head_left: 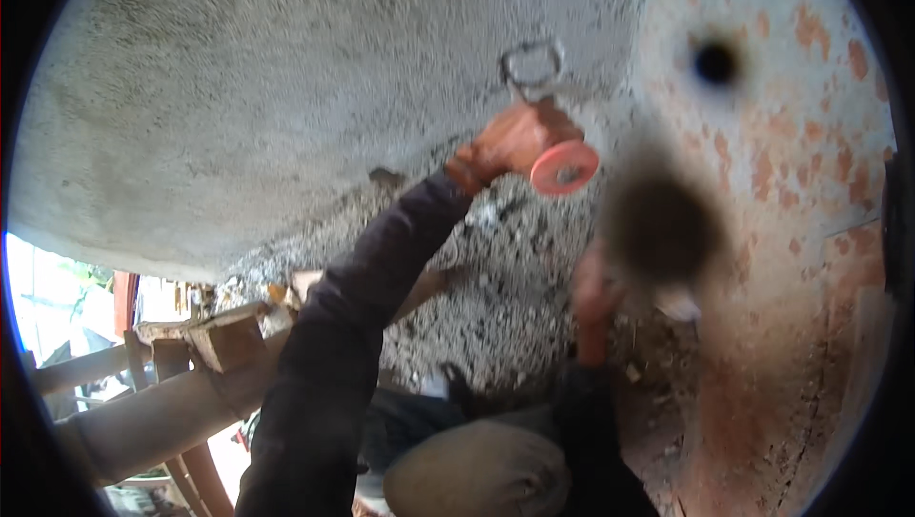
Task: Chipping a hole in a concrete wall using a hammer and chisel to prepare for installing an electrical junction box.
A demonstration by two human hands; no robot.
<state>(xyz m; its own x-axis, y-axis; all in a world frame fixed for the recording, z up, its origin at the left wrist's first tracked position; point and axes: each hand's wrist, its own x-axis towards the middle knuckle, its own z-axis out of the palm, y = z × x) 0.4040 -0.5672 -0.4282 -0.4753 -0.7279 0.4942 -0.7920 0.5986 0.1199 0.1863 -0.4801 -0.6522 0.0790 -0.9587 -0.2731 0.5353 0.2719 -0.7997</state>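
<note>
My left hand (pixel 526 136) is closed around a chisel with a round pinkish-red hand guard (pixel 551 177), held against the rough grey wall. Just beyond the fingers, a bent metal loop (pixel 534 64) shows against the wall; I cannot tell whether it belongs to the chisel. Lower and to the right is my right hand (pixel 593 286), blurred but with its fingers curled in. Beside it a dark, smeared round shape (pixel 667 231) covers what it may hold. Crumbly grey rubble (pixel 496 298) spreads below and between both hands.
Grey rendered wall (pixel 238 69) curves over the upper left. On the right stands a wall with flaking pale and reddish paint (pixel 762 145). A thick wooden log (pixel 162 426) and a timber block (pixel 227 341) lie at lower left. My knee (pixel 477 469) is below.
</note>
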